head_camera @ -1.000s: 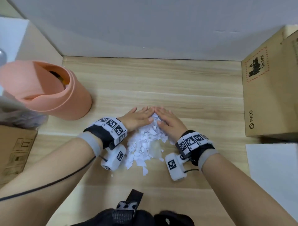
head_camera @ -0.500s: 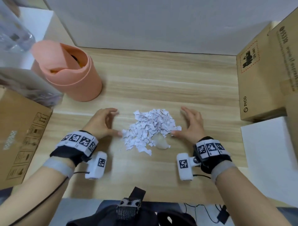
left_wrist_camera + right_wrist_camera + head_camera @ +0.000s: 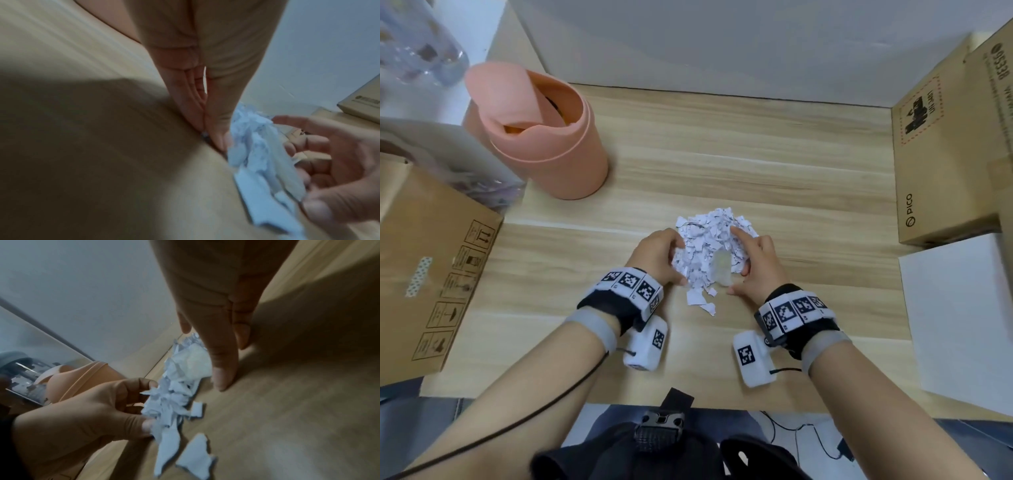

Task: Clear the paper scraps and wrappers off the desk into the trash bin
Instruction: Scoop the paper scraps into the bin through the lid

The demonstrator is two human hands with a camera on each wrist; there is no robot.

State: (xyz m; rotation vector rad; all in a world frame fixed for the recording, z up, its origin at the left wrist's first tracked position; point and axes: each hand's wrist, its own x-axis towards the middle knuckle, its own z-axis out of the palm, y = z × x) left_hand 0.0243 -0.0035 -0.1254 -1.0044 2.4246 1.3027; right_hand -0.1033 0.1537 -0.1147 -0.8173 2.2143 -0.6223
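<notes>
Partly, the scene is hard to read: both wrist views are blurred, and in the head view the fingertips of each hand sink out of sight behind the heap of paper scraps (image 3: pixel 714 248). Whether any fingers actually grip paper cannot be told.

The left hand (image 3: pixel 655 257) cups the heap's left flank, fingers curved and held close together, thumb low against the near edge. The right hand (image 3: pixel 755 262) cups the right flank, its fingers (image 3: pixel 221 363) fairly straight, side by side, pointing down to the desk (image 3: pixel 774 171), thumb spread toward the person. A translucent wrapper (image 3: pixel 720 270) lies on the near side of the heap, between the two thumbs. A few loose scraps (image 3: pixel 702 301) sit on the wood just beside the pile, nearer the person.

The pink trash bin (image 3: pixel 544 137) stands well apart at the far left, its swing lid tilted. Cardboard boxes (image 3: pixel 945 154) line the right edge, another box (image 3: pixel 431 274) lies at the left.
</notes>
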